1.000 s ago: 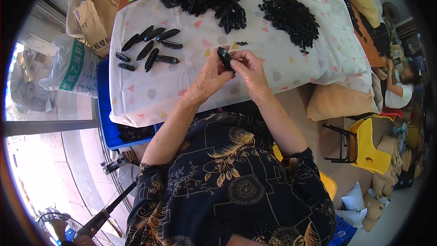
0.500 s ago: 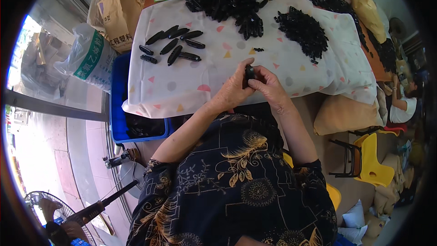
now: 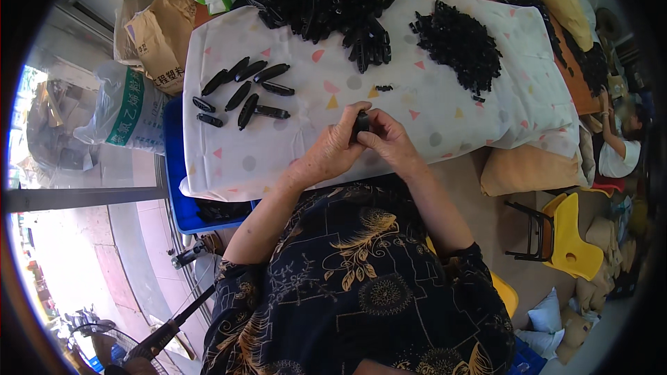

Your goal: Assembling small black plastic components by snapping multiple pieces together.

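A dark oblong plastic piece (image 3: 360,125) sits between my two hands, above the near edge of the covered table. My left hand (image 3: 335,147) closes on it from the left, thumb and fingers around it. From the other side my right hand (image 3: 391,143) pinches it, thumb against its face. My fingers cover much of the piece. Beyond and to the left, several long black plastic pieces (image 3: 246,110) lie loosely grouped on the cloth. A tiny dark strip (image 3: 383,88) lies just beyond my hands.
A patterned white cloth (image 3: 292,146) covers the table. Heaped on it are long black parts (image 3: 313,0) and small black parts (image 3: 462,48). A blue crate (image 3: 177,201) stands at the left, near sacks (image 3: 128,107). At right are a yellow chair (image 3: 577,236) and another person (image 3: 618,153).
The whole view has shifted slightly, with the table items sitting differently in the picture. Both hands keep hold of the dark piece in much the same pose.
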Available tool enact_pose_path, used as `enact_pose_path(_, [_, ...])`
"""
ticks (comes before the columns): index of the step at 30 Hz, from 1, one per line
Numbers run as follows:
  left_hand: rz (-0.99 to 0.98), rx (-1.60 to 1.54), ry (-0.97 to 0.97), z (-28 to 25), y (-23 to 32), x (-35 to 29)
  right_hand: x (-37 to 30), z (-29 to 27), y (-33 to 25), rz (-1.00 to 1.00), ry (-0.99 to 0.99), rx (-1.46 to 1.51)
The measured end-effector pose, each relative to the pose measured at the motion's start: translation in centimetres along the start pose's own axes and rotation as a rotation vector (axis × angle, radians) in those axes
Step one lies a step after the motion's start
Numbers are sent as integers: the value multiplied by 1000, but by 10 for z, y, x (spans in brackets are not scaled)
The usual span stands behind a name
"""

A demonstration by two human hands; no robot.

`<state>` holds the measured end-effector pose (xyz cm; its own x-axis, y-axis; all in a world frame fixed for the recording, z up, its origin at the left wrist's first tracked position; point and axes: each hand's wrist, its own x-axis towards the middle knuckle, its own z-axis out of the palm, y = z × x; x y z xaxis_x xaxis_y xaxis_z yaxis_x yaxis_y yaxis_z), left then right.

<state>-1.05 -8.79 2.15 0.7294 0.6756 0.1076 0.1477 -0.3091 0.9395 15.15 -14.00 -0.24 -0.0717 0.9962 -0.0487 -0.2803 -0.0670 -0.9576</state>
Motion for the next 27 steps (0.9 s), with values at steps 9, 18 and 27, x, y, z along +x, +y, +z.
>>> enact_pose_path(9, [-426, 1037, 30, -172, -10, 15, 56, -80, -32, -305, 206, -1169])
enact_pose_path(18, [-153, 799, 122, -89, -22, 111, 70, -89, -29, -254, 51, -1293])
enact_pose_path(27, [-197, 812, 175, -21, -47, 158, 70, -82, -34, -212, 137, -1073])
